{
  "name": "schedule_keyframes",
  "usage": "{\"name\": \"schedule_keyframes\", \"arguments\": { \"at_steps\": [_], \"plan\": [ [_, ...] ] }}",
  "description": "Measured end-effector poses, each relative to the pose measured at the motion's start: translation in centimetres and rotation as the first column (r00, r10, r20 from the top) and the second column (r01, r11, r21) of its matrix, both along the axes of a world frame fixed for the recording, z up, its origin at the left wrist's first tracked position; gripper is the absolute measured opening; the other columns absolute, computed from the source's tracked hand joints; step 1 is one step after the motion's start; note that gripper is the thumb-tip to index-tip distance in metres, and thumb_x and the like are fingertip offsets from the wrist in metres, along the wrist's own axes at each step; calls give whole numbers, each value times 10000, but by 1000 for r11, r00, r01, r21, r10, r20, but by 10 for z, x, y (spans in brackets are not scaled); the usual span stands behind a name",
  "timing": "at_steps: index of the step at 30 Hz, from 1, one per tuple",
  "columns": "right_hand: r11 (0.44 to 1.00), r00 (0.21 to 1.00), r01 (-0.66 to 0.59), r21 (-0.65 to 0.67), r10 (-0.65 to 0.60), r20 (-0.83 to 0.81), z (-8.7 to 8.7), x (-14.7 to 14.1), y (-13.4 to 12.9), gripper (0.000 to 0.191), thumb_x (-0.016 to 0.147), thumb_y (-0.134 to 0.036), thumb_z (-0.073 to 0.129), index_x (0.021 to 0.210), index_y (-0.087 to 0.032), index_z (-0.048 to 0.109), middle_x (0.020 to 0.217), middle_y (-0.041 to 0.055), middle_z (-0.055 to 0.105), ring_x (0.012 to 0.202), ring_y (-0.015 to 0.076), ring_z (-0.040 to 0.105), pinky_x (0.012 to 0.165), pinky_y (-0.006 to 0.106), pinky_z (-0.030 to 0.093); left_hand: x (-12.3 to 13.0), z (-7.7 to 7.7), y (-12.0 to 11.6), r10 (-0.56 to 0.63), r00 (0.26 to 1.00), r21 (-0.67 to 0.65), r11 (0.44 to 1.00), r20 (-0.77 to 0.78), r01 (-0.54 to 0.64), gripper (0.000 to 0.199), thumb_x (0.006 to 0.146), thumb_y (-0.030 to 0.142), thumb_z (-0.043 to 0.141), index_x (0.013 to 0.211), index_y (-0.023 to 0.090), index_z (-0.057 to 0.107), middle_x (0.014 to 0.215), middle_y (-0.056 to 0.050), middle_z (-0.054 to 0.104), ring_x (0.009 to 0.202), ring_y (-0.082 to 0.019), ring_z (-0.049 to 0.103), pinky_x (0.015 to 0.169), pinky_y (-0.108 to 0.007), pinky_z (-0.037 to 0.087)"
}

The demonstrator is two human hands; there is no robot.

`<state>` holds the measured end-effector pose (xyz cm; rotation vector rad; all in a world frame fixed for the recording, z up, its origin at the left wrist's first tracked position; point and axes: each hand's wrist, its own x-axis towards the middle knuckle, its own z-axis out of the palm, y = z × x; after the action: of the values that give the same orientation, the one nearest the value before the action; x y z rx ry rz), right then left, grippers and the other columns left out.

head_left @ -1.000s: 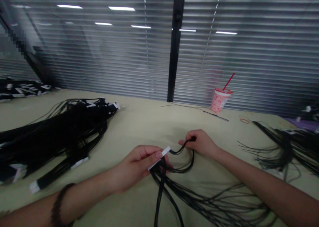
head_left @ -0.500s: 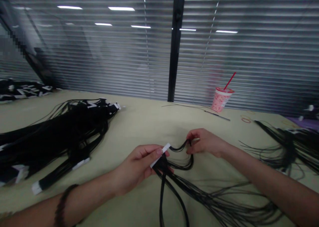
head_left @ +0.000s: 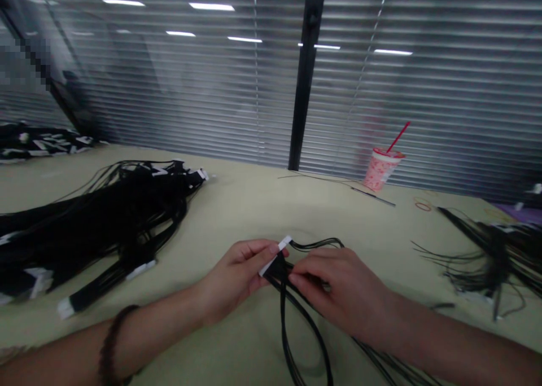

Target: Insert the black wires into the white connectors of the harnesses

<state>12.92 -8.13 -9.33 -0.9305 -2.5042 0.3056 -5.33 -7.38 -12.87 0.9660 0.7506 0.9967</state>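
My left hand (head_left: 239, 279) pinches a white connector strip (head_left: 285, 242) between thumb and fingers, with black wires (head_left: 305, 312) running out of it. Right beside it, my right hand (head_left: 334, 279) has thumb and index finger pressed together on the black wires close to the connector. One group of wires arcs over the top of my right hand, and others loop down toward the bottom edge. The right hand's other fingers are curled and partly hidden.
A large bundle of black cables (head_left: 97, 216) with white ends lies at left, another pile (head_left: 46, 143) behind it. At right are more wires (head_left: 495, 256), a pink cup (head_left: 382, 169) with a red straw, a thin tool (head_left: 372, 196) and rubber bands (head_left: 422, 206).
My right hand has moved left and down, from the looped wires to the wires beside the connector. My left hand keeps its hold. The view has shifted slightly.
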Motion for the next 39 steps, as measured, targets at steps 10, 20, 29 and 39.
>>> {"name": "schedule_keyframes", "arguments": {
  "at_steps": [10, 20, 29, 39],
  "plan": [
    [997, 994, 38, 69, -44, 99, -12, -7, 8, 152, 809, -207, 459, 729, -166, 581, 681, -7, 577, 591, 100, 494, 573, 231, 333, 4, 1, -1, 14, 944, 266, 961, -330, 79, 242, 835, 290, 471, 947, 162, 643, 730, -13, 589, 728, -147, 489, 671, -256, 374],
    [998, 987, -50, -48, 56, 150, 2, 1, 10, 162, 853, -201, 404, 806, -164, 555, 759, 13, 601, 668, 119, 522, 636, 246, 358, 3, 8, -3, 38, 899, 305, 946, -435, 108, 268, 837, 316, 446, 912, 164, 653, 703, -6, 583, 641, -127, 450, 596, -217, 332],
    [791, 971, -182, -584, 50, -235, 31, 20, 25, 191, 731, -98, 451, 846, -155, 592, 525, -50, 419, 447, 53, 333, 407, 182, 240, 6, 6, -1, -5, 949, 176, 982, -316, 63, 234, 815, 312, 494, 734, 141, 632, 575, 29, 495, 557, -90, 409, 539, -198, 308],
    [895, 771, 206, -396, -398, -498, 95, 94, 63, 600, 733, -129, -66, 531, 37, 474, 625, -75, 517, 456, -64, 386, 388, 258, 156, 5, 4, -2, 21, 964, 89, 996, -263, 3, 213, 799, 310, 526, 796, 143, 657, 702, -8, 596, 671, -118, 513, 629, -214, 391]
  ]
}}
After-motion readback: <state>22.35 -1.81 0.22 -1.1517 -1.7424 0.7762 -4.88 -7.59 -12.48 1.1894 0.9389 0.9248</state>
